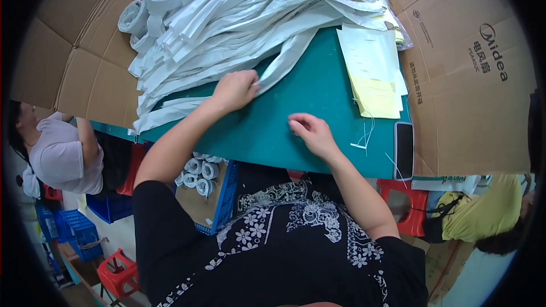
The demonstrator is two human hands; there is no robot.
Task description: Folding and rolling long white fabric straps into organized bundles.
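My left hand point(236, 90) is closed on one of the long white fabric-like strips point(287, 59), gripping it at the near edge of a large heap. The heap of white strips point(227, 28) spreads over the far part of the green table point(278, 119), its ends layered toward the left. My right hand point(313, 133) is over the table nearer to me, to the right of the left one. Its fingers are curled in against the thumb; whatever may be between them is too small to make out.
A stack of white and yellow sheets point(375, 74) lies at the right, with thin strings and a phone point(404, 150) nearby. Cardboard walls point(460, 79) flank the table. Rolled white strips point(199, 171) fill a blue crate below. People sit at both sides, near red stools point(118, 273).
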